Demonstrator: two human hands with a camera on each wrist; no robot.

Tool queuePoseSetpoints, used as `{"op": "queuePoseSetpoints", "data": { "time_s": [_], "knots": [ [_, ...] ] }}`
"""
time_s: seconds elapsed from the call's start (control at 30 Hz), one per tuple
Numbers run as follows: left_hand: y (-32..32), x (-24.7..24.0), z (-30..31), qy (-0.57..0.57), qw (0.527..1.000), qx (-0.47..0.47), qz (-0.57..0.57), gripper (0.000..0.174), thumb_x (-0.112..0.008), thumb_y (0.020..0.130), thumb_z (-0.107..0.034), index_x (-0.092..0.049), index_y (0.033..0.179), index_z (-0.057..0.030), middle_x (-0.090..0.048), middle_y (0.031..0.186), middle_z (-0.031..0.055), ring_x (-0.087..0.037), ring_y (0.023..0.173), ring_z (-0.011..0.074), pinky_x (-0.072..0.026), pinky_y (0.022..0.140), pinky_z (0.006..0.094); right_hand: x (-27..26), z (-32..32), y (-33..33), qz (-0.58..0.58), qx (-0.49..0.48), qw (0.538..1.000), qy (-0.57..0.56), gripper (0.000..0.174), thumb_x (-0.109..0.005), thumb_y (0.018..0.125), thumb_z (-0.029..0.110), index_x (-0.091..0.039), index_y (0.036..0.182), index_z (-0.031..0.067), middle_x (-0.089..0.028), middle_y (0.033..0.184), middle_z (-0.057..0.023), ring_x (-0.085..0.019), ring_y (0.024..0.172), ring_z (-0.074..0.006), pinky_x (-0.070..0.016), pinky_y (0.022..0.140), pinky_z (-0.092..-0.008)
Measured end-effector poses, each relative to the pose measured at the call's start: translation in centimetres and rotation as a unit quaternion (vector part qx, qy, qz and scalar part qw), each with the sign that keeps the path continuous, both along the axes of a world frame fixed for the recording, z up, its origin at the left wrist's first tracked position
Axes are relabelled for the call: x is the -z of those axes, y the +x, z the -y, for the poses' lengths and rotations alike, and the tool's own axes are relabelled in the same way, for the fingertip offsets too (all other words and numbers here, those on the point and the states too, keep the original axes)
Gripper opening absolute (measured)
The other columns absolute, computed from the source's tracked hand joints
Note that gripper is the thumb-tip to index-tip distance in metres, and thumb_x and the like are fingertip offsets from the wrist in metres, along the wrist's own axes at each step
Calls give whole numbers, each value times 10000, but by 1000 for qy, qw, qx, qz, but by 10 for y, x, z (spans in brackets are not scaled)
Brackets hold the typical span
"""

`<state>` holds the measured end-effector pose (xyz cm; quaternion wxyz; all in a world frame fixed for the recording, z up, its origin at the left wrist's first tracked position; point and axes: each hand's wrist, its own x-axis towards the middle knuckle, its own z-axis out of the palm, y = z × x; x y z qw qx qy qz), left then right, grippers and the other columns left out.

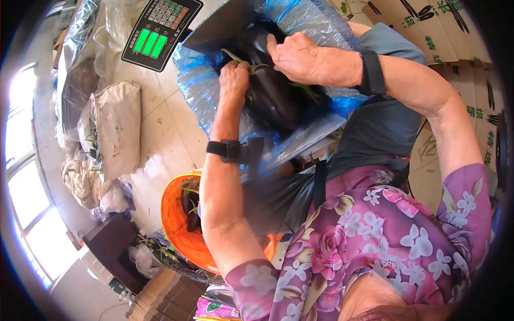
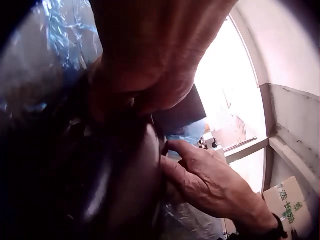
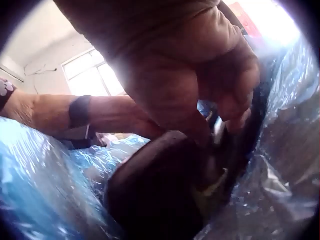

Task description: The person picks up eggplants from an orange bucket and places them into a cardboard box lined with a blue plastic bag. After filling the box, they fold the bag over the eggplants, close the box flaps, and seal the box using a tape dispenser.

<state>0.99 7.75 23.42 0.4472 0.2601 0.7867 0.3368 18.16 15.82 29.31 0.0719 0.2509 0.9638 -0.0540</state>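
Note:
Dark purple eggplants (image 1: 274,93) fill a box lined with blue plastic film (image 1: 195,80) in the head view. My left hand (image 1: 234,80) grips an eggplant near its green stem end, fingers curled, at the box's left side. Opposite it, my right hand (image 1: 300,59) reaches in from the right, with bent fingers and thumb down against the eggplants. In the right wrist view, a large eggplant (image 3: 155,180) lies under that thumb; I cannot tell whether the hand holds it. The left wrist view shows a glossy eggplant (image 2: 142,170) beneath the left hand, its fingertips hidden in shadow.
A scale display (image 1: 155,35) with lit green digits stands beyond the box. An orange container (image 1: 171,224) holding more eggplants is below the left forearm. Printed cartons (image 1: 450,32) stand at the right, and a beige sack (image 1: 120,123) lies on the floor at left.

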Motion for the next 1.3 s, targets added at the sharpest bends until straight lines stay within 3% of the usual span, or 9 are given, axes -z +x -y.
{"op": "queuePoseSetpoints", "data": {
  "time_s": [0.03, 0.13, 0.17, 0.27, 0.3, 0.7, 0.8, 1.07, 1.3],
  "knots": [
    [-19, 59, 7, 107, 973, 134, -157, 264, -595, 898, -215, -653, 1000, 21, -642, 892, 115, -612, 751, 227, -528, 667, 367, -4, 1, 4, 35, -41, 998, 31, 689, -669, 834, 299, -442, 1297, -157, -682, 778, -226, -704, 731, -331, -551, 636, -420],
    [4, 14, -5, 11, 999, 33, 0, 273, -587, 904, -221, -651, 1013, 21, -647, 896, 112, -626, 775, 244, -532, 671, 372, -13, -14, 11, 64, -68, 996, 11, 597, -716, 797, 222, -520, 1262, -98, -673, 955, -206, -688, 859, -301, -545, 718, -398],
    [-10, 50, 0, 122, 972, 174, -103, 282, -587, 879, -227, -665, 975, 26, -663, 881, 137, -648, 779, 267, -537, 686, 380, -12, -25, 12, -4, -74, 997, 10, 568, -717, 799, 218, -536, 1261, -58, -640, 1044, -196, -653, 944, -301, -530, 779, -404],
    [21, 16, -14, -7, 976, 107, -191, 285, -570, 840, -221, -676, 916, 32, -678, 854, 187, -669, 777, 289, -537, 703, 377, -2, -39, -3, -109, -86, 990, -10, 509, -726, 791, 217, -569, 1241, 36, -561, 1193, -158, -553, 1105, -311, -481, 904, -428],
    [31, 0, -14, -14, 978, 84, -192, 327, -537, 806, -215, -671, 923, 60, -663, 972, 309, -620, 1019, 462, -470, 916, 497, 4, -41, -10, -69, -67, 995, -22, 503, -731, 783, 218, -575, 1222, 29, -566, 1174, -158, -560, 1090, -312, -479, 891, -433],
    [30, -12, -11, -28, 964, 122, -235, 333, -567, 817, -232, -663, 980, 42, -661, 1037, 294, -621, 1021, 461, -481, 913, 492, 12, -41, -13, -60, -95, 992, 56, 371, -735, 693, 169, -647, 1028, 35, -642, 1000, -159, -642, 944, -322, -465, 824, -422],
    [30, -7, -8, -16, 955, 143, -259, 330, -604, 840, -277, -652, 993, 12, -659, 1046, 287, -620, 1016, 468, -489, 896, 503, 18, -49, -23, 30, -94, 995, -26, 415, -721, 682, 138, -625, 1065, 10, -638, 990, -168, -640, 910, -329, -481, 796, -420],
    [45, -19, -4, -45, 933, 155, -321, 353, -636, 840, -349, -678, 997, -36, -678, 974, 264, -635, 963, 454, -498, 851, 509, 20, -36, 0, -50, -80, 995, 5, 559, -758, 721, 165, -555, 1203, -31, -613, 1024, -209, -627, 954, -365, -492, 820, -424],
    [41, -27, -20, 156, 959, 78, -226, 480, -688, 815, -269, -569, 1178, 22, -665, 1035, 254, -637, 1023, 409, -494, 890, 454, 9, -21, -1, -260, 167, 921, -239, 540, -639, 799, 61, -481, 1300, -66, -628, 1094, -307, -612, 1036, -451, -503, 901, -461]
  ]
}}
